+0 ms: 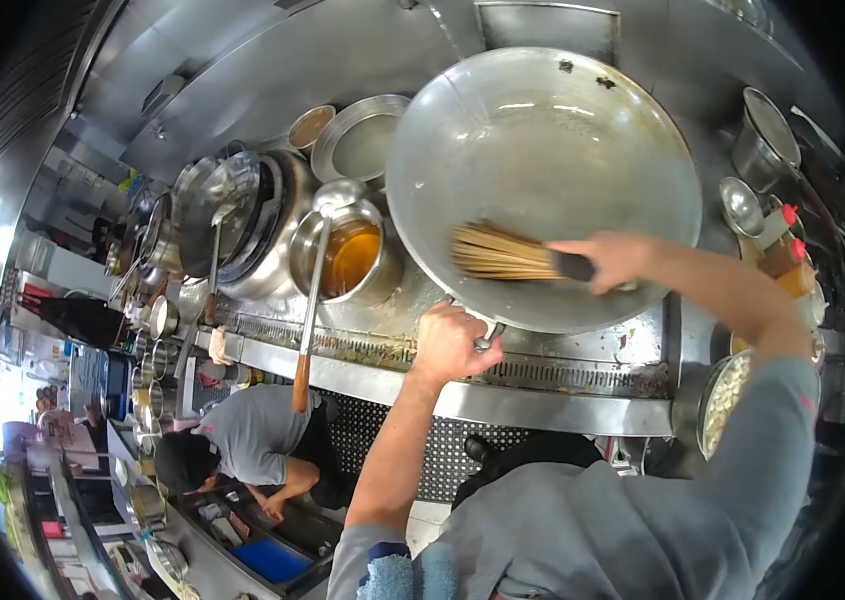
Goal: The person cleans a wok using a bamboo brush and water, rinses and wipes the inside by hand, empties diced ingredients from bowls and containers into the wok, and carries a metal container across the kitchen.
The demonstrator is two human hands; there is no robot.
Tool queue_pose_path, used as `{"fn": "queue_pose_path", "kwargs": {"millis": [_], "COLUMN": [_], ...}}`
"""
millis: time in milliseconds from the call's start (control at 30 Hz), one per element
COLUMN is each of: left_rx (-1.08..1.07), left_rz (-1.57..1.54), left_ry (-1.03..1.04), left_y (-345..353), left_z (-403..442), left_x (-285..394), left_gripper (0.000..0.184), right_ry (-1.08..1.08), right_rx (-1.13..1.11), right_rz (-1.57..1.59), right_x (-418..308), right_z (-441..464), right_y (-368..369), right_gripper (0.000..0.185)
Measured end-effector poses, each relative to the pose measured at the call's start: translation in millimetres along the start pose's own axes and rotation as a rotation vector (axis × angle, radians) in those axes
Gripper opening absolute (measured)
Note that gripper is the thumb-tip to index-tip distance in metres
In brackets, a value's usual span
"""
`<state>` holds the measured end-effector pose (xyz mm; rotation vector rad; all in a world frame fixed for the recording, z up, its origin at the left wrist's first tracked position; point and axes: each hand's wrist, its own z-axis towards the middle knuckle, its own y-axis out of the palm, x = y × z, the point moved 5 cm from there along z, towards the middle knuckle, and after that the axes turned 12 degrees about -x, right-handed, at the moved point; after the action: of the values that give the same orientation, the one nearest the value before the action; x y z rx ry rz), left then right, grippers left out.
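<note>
A large metal wok (543,150) is tilted up over the stove, with its wide inner surface showing. My left hand (451,343) is closed round the wok's handle at the near rim. In my right hand (611,262) is the dark grip of a bamboo brush (505,252), whose bristles lie against the lower inside of the wok. A pot of amber liquid (351,258) stands left of the wok, with a ladle (315,290) across its rim.
A metal bowl (363,140) and a larger covered pot (263,230) stand at the left. Red-capped bottles (793,250), a strainer (768,140) and a food container (723,400) are at the right. A co-worker (253,435) bends over a counter at lower left.
</note>
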<state>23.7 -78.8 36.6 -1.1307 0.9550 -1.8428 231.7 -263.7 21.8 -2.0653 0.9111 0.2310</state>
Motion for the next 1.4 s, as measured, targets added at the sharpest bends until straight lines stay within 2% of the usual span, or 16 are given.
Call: {"fn": "queue_pose_path", "kwargs": {"millis": [67, 200, 267, 333, 400, 467, 500, 533, 633, 700, 800, 900, 1100, 1133, 1267, 1400], "left_rx": [-0.004, -0.006, -0.014, -0.031, -0.043, -0.046, -0.042, -0.03, -0.015, -0.028, -0.018, -0.009, 0.002, 0.002, 0.011, 0.021], "left_rz": [0.001, 0.016, 0.018, 0.017, 0.015, 0.016, 0.019, 0.027, 0.024, 0.046, 0.016, 0.019, 0.034, 0.029, 0.017, 0.024], "left_ry": [-0.004, -0.012, -0.019, -0.027, -0.016, 0.0, 0.006, 0.014, 0.025, 0.009, -0.001, 0.007, 0.0, -0.002, 0.012, 0.014], "left_y": [-0.4, 2.7, 4.2, 3.4, 5.1, 8.2, 9.6, 9.4, 5.3, 2.1, 9.6, 6.2, 5.7, 5.9, 10.1, 10.9], "left_z": [0.3, -0.6, -0.8, 2.2, 3.3, 3.6, 1.9, 1.8, 2.0, 1.4, -1.3, 2.0, -0.2, 0.5, 3.5, 2.8], "left_x": [-1.1, -6.5, -5.0, -5.1, -6.5, -7.5, -7.5, -7.9, -5.9, -8.7, -8.8, -7.6, -7.3, -7.2, -9.7, -10.5], "left_gripper": [0.03, 0.028, 0.028, 0.027, 0.027, 0.027, 0.027, 0.027, 0.027, 0.027, 0.026, 0.026, 0.026, 0.026, 0.025, 0.025], "right_ry": [0.187, 0.442, 0.452, 0.344, 0.063, -0.123, -0.29, -0.249, -0.151, -0.151, -0.074, 0.086, -0.09, -0.053, 0.026, 0.008], "right_rx": [-0.05, 0.313, 0.519, 0.646, 0.777, 0.64, 0.639, 0.494, 0.318, 0.227, 0.228, 0.365, 0.248, 0.181, 0.36, 0.076], "right_rz": [-0.111, -0.307, 0.02, 0.434, 0.626, 0.665, 0.634, 0.642, 0.298, 0.087, -0.003, 0.161, -0.133, -0.031, 0.3, 0.121], "right_x": [28.0, 70.1, 76.8, 54.5, 35.8, -18.6, -15.6, -38.0, -59.6, -52.9, -50.1, -61.0, -73.1, -66.6, -70.5, -66.1], "right_z": [-39.7, -17.1, 27.8, 74.9, 143.4, 149.6, 177.7, 148.4, 79.4, 44.8, 45.5, 76.4, 39.1, 44.0, 77.8, 28.9], "right_y": [-19.0, -74.7, -98.3, -99.2, -79.4, -64.9, -50.5, -38.7, -16.3, -11.5, -44.7, -90.0, -41.0, -49.6, -89.4, -26.9], "right_gripper": [0.102, 0.096, 0.094, 0.096, 0.102, 0.106, 0.107, 0.107, 0.106, 0.105, 0.103, 0.102, 0.102, 0.103, 0.101, 0.102]}}
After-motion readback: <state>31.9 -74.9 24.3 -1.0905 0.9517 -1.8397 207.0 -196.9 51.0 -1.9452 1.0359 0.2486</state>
